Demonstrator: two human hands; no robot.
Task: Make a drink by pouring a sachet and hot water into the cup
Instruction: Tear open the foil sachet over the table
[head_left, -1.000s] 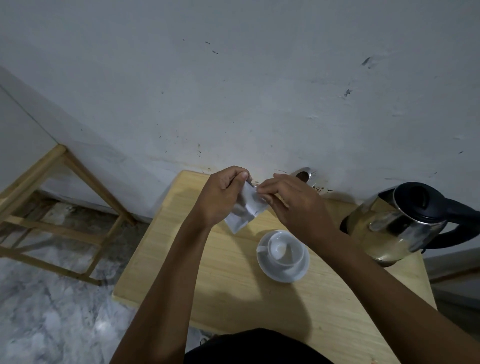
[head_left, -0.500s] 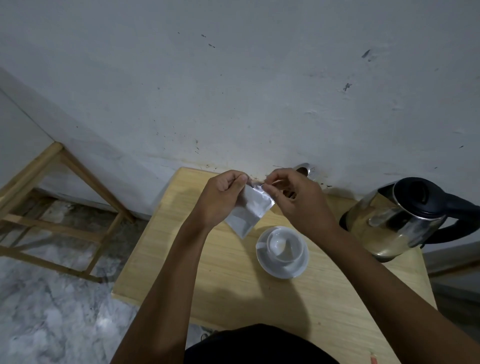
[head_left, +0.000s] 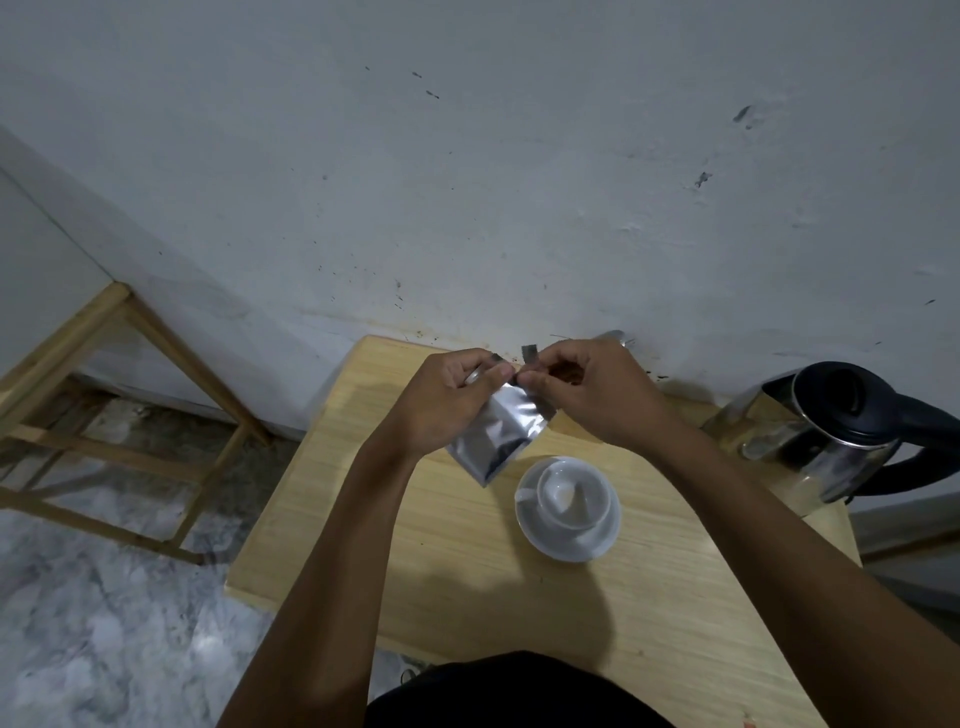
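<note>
A silver foil sachet (head_left: 496, 435) hangs tilted above the wooden table (head_left: 426, 561), left of the cup. My left hand (head_left: 447, 400) pinches its top left corner. My right hand (head_left: 587, 389) pinches the top edge, where a narrow torn strip (head_left: 529, 354) sticks up between my fingers. A white cup (head_left: 571, 496) stands upright on a white saucer (head_left: 602, 543) just below and right of the sachet. The steel kettle (head_left: 826, 441) with a black lid and handle stands at the table's right end.
The table stands against a grey wall (head_left: 467, 182). A shiny spoon-like object (head_left: 613, 338) peeks out behind my right hand. A wooden frame (head_left: 104, 395) stands on the marble floor (head_left: 93, 623) to the left.
My hands have drawn slightly apart at the sachet's top, and a torn strip now stands up at my right fingers. The sachet hangs lower and more unfolded.
</note>
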